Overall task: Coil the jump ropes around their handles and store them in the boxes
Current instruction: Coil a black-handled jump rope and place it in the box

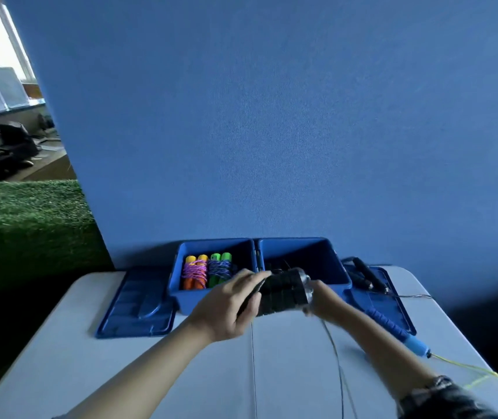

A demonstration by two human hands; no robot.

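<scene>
My left hand (229, 306) grips a pair of black jump rope handles (281, 293) with silver end caps, held above the table in front of the boxes. Against the silver ends sits my right hand (320, 300), blurred; it seems to hold the thin rope (337, 358) that trails down toward me. The left blue box (178, 293) holds an orange-handled coiled rope (194, 272) and a green-handled coiled rope (220, 270). Beside it, the right blue box (340, 275) looks dark inside, its contents unclear.
A blue lid (137, 306) lies flat left of the boxes, another lid (392, 309) right. On the right lid rest a black-handled rope (368, 275) and a blue-handled rope (392, 326) with yellow cord (468, 368). A blue wall stands behind the white table (90, 358).
</scene>
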